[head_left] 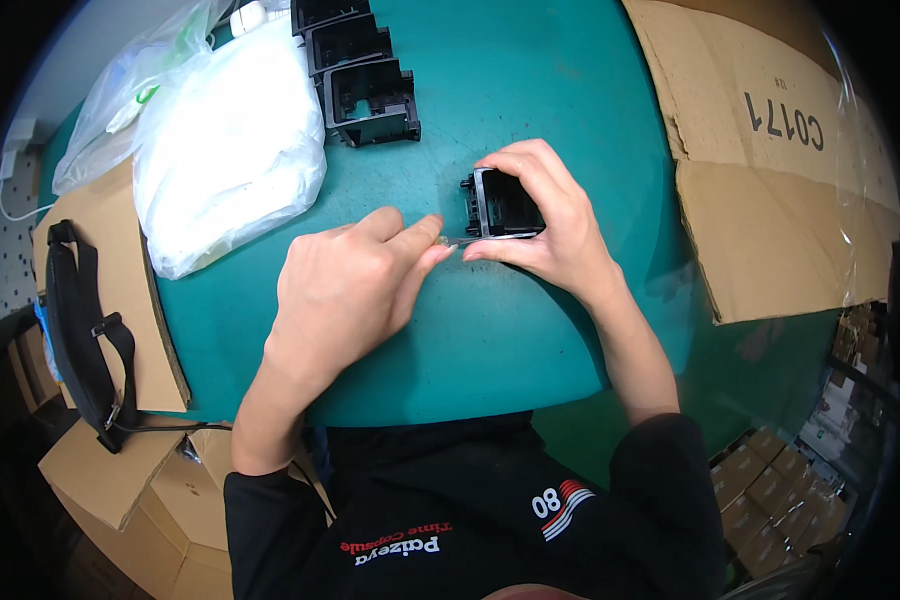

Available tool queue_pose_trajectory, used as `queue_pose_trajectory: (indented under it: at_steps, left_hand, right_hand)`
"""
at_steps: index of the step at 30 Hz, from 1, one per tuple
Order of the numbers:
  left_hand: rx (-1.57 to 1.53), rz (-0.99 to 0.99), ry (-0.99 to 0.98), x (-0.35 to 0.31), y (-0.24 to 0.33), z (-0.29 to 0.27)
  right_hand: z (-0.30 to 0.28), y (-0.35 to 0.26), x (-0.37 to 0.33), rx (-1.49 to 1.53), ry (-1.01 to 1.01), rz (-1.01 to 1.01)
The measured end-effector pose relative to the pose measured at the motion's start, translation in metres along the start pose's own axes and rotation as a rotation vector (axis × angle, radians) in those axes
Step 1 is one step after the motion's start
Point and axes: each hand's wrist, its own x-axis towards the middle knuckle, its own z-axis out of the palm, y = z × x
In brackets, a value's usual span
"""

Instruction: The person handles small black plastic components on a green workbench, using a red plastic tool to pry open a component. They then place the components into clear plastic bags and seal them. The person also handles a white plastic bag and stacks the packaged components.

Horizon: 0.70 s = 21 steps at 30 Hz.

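My right hand [555, 215] is closed around a black plastic housing [482, 205], a box-like shell with an open hollow. Its thumb presses along the near side and its fingers curl over the far side. Pinched between the thumb and fingers of my left hand [355, 275] is a thin, pale metallic piece [454, 241]. The tip of that piece reaches the near left corner of the housing; its exact kind is too small to make out. Farther off, several similar black housings [372, 105] stand in a row on the green table [470, 350].
A filled white plastic bag [235, 150] lies at the left, beside a clear bag [120, 110]. A black strapped pouch [80, 320] rests on cardboard at the left edge. Cardboard flaps [780, 190] border the right side. An opened carton [160, 500] stands below the table at lower left.
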Motion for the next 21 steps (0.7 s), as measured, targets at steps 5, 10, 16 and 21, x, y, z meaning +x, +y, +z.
queue_pose_trajectory:
  at_steps: [5,10,16,21]
  left_hand:
    - [0.017,-0.007,-0.004,0.0016,-0.0010,0.0018]
    - [0.094,-0.012,0.010,0.0044,-0.0005,0.0056]
    - [0.075,0.032,0.011,0.0019,-0.0006,0.0022]
    - [0.116,0.014,0.014,0.0046,0.0023,0.0042]
  right_hand:
    - [0.0010,0.0002,-0.0001,-0.022,0.005,-0.012]
    - [0.0004,-0.0023,0.0016,-0.009,0.010,-0.018]
    - [-0.0008,-0.0005,0.0015,-0.006,0.017,-0.030]
    - [0.0004,0.0002,0.0006,-0.021,0.013,-0.022]
